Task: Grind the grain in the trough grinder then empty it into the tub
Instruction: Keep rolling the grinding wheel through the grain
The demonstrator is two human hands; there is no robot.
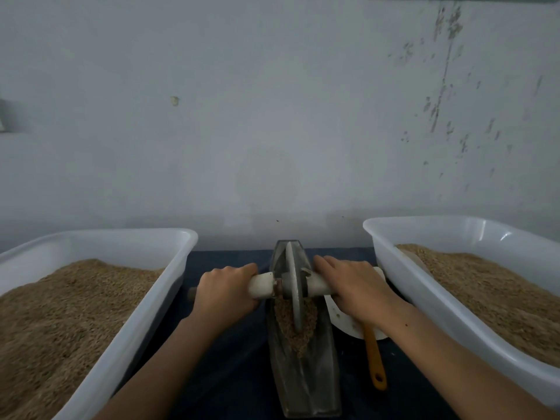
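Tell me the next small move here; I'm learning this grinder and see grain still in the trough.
Probably roll the wheel toward you over the grain: it lies heaped on the near side in the trough, and the left hand and right hand already hold the axle.

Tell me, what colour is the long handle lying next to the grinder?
Orange-yellow. The handle shows best in the head view, beside the trough grinder.
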